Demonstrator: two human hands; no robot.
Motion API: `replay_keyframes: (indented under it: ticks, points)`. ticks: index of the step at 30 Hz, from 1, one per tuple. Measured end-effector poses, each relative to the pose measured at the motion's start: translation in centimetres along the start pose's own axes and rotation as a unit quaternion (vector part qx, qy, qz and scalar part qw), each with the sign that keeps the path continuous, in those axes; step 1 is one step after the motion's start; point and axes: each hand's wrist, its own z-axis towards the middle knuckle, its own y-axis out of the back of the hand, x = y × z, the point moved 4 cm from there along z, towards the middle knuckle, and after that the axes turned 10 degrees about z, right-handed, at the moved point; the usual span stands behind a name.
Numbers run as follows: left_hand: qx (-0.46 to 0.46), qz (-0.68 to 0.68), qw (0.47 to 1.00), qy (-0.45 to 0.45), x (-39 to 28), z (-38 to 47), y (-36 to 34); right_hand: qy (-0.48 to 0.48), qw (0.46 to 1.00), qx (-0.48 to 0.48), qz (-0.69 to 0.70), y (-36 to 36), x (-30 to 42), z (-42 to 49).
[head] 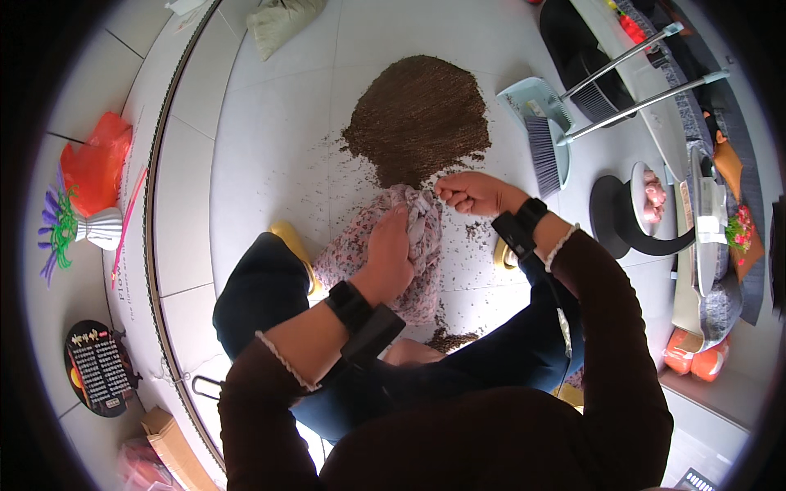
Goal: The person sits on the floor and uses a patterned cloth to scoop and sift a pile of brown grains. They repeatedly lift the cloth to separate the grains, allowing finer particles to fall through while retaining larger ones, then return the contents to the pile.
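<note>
My left hand (391,255) rests on a pink floral cloth bag (350,261), its fingers along the gathered opening. Whether those fingers grip the fabric is hidden from above. Just right of the bag's mouth, my right hand (476,193) is curled, thumb and fingertips pinched together near the cloth. Anything held in that pinch is too small to make out. Beyond both hands spreads a large heap of brown grains (420,116), reaching down to the bag's mouth. Loose grains are scattered about the bag, and a smaller brown pile (451,339) lies near my legs.
A broom (543,153) and a pale blue dustpan (540,101) stand right of the heap. A black stand (614,215) is farther right. A beige sack (282,24) lies at the far left. Along the left wall are a white vase (101,228) and a red plastic bag (98,162).
</note>
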Motion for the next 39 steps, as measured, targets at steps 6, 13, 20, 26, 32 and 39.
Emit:
replay_keyframes:
  ticks: [6, 13, 20, 26, 32, 39]
  points:
    - [0.069, -0.157, 0.961, 0.216, 0.3, -3.4, -3.2, -0.039, 0.979, -0.145, 0.138, -4.5, -6.6, -1.6]
    - [0.112, 0.271, 0.946, -0.134, -2.5, -5.1, -1.3, 0.057, 0.955, -0.180, 0.230, 2.4, -8.7, 2.5]
    - [0.119, 0.046, 0.992, -0.001, 1.8, -2.5, 0.8, 0.125, 0.959, -0.171, 0.188, 1.7, -8.0, 2.9]
    - [0.060, 0.016, 0.994, 0.093, 3.6, -1.0, 2.2, 0.139, 0.965, -0.192, 0.114, -0.6, -6.6, 1.2]
    - [0.035, -0.059, 0.983, 0.171, 4.8, -0.4, 2.7, 0.118, 0.967, -0.165, 0.152, 1.1, -5.9, 0.7]
    - [0.047, -0.118, 0.974, 0.186, 3.6, -0.5, 1.8, 0.112, 0.979, -0.088, 0.147, 1.1, -5.9, 0.0]
